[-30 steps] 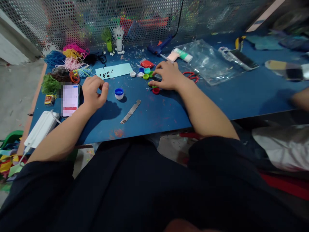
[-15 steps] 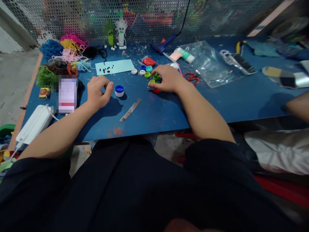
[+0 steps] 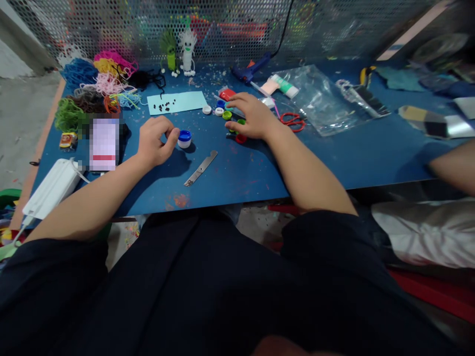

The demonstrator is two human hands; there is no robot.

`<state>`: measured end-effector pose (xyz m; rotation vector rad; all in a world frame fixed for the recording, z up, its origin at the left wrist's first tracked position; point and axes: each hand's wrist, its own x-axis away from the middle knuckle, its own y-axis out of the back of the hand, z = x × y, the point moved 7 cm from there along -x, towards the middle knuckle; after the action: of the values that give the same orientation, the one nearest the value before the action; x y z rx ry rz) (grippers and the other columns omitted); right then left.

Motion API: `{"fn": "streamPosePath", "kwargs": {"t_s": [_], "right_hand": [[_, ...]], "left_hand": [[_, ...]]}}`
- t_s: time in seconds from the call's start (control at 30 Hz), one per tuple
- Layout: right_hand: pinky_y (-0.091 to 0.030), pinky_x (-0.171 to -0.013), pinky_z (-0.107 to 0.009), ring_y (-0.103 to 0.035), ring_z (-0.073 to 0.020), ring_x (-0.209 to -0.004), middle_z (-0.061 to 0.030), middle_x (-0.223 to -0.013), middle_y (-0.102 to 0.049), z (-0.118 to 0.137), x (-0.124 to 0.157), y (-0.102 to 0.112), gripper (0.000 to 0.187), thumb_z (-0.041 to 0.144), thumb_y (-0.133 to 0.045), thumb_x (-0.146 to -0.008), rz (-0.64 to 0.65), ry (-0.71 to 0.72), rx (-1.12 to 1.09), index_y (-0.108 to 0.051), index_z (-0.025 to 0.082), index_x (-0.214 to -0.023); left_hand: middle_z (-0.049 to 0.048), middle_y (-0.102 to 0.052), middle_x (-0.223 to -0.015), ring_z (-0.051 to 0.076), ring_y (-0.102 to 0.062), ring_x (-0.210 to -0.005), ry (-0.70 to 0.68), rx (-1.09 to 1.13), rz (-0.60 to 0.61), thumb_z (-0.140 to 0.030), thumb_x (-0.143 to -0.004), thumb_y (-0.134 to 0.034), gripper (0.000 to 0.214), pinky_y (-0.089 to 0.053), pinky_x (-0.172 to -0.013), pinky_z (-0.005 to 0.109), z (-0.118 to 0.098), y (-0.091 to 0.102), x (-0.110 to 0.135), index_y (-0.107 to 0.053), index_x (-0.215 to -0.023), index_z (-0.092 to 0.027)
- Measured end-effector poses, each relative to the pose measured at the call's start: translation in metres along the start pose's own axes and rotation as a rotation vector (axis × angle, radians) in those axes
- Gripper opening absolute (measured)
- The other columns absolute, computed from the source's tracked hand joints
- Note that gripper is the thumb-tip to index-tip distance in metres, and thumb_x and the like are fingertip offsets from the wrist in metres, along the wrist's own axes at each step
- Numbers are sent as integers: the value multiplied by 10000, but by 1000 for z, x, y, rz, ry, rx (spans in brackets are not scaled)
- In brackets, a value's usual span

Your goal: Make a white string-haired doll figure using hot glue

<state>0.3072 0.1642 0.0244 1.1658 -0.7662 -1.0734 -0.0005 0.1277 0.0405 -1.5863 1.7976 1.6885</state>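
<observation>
My left hand (image 3: 158, 142) rests on the blue table with its fingers curled in and the thumb close to the index finger. Whether anything sits inside those fingers is hidden. Just right of the thumb stands a small white pot with a blue top (image 3: 184, 139). My right hand (image 3: 250, 117) is spread over a cluster of small coloured caps, fingers apart. A green cap (image 3: 227, 114), a white cap (image 3: 219, 111) and a red cap (image 3: 241, 139) show around its fingers; others are partly covered. A metal blade (image 3: 201, 168) lies flat between my hands, nearer the table's front edge.
Yarn bundles (image 3: 79, 72), a phone (image 3: 104, 143) and a white power strip (image 3: 54, 188) are at left. Black bits dot a light blue paper (image 3: 189, 102). Behind stand two small figures (image 3: 187, 54). A glue gun (image 3: 252, 69), red scissors (image 3: 292, 121) and a plastic bag (image 3: 319, 104) lie rightward. Another person's arm (image 3: 454, 165) reaches in.
My right hand has shifted slightly left and its fingers have spread over the caps. My left hand has moved slightly right, closer to the pot, with the index finger nearer the thumb.
</observation>
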Motion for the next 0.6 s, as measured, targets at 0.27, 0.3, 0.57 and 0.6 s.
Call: {"fn": "streamPosePath", "kwargs": {"t_s": [0.27,0.3,0.57,0.6], "right_hand": [[-326,-1355,-655,-311,-351,-1685,10,-1756,-424,5,-19,-21,789,781,-461,-998,65,82,-54,-439,396,-1687],[-322,-1358,-648,-319,-355,-1682,6,-1763,-413,7,-20,-23,788,783,-462,-1001,71,88,-54,-456,383,-1681],[-387,-1287,-639,-476,-423,-1556,-73,-1662,-547,20,-20,-23,808,778,-518,-970,66,101,-34,-543,315,-1632],[-392,-1272,-645,-495,-434,-1532,-84,-1652,-554,21,-20,-23,800,777,-515,-970,82,109,-33,-554,311,-1620]], "left_hand": [[76,-684,-784,220,-632,-765,-5,5,55,-550,-1091,-432,461,-471,-790,430,0,-7,2,-523,-770,-232],[73,-684,-784,218,-631,-764,-8,2,51,-549,-1091,-435,458,-471,-791,426,0,-7,2,-523,-772,-233],[70,-670,-754,220,-623,-737,-1,-29,37,-573,-1094,-410,494,-477,-771,419,0,-5,1,-519,-748,-238],[69,-669,-753,219,-622,-736,2,-29,38,-576,-1094,-411,494,-479,-774,419,1,-5,1,-516,-749,-238]]}}
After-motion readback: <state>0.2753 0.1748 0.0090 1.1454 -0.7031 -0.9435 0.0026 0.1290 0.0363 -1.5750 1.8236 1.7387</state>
